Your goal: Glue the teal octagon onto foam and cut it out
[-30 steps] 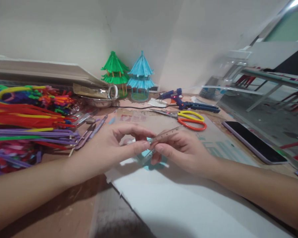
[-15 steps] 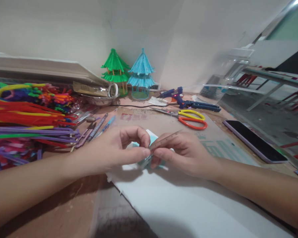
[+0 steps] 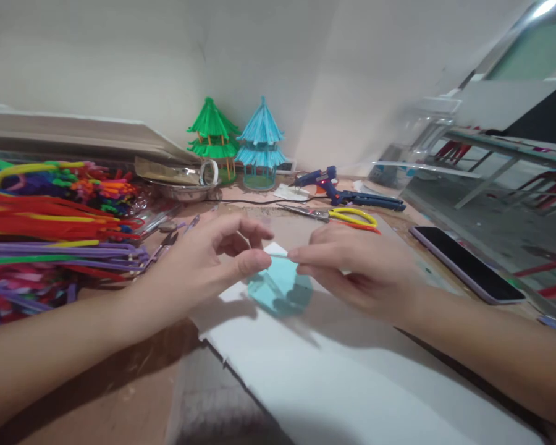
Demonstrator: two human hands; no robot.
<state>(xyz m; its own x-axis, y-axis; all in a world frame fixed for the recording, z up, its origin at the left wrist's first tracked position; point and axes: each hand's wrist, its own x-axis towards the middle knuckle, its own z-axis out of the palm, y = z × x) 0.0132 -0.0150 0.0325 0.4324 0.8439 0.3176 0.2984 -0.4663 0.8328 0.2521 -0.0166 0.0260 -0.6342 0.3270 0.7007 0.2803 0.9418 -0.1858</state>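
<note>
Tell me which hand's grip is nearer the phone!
Right. The right grip is left of the phone, apart from it; the left grip is farther left.

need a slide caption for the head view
Left hand and right hand over a turquoise piece, green tower and blue tower behind.

Straight ahead of you rose a plain pale wall [image 3: 143, 55], a soft shadow edge dropping down it, a lighter patch right of that! Below you spread the pinkish-brown worktable [image 3: 106, 371]. And over to your right, the room opened up: grey floor [image 3: 482, 207], scuffed and blotchy, a long table [image 3: 500, 141] on pale legs, blurred red furniture [image 3: 456, 148] beneath, and a bright light [image 3: 544, 8] glaring in the top corner!
</note>
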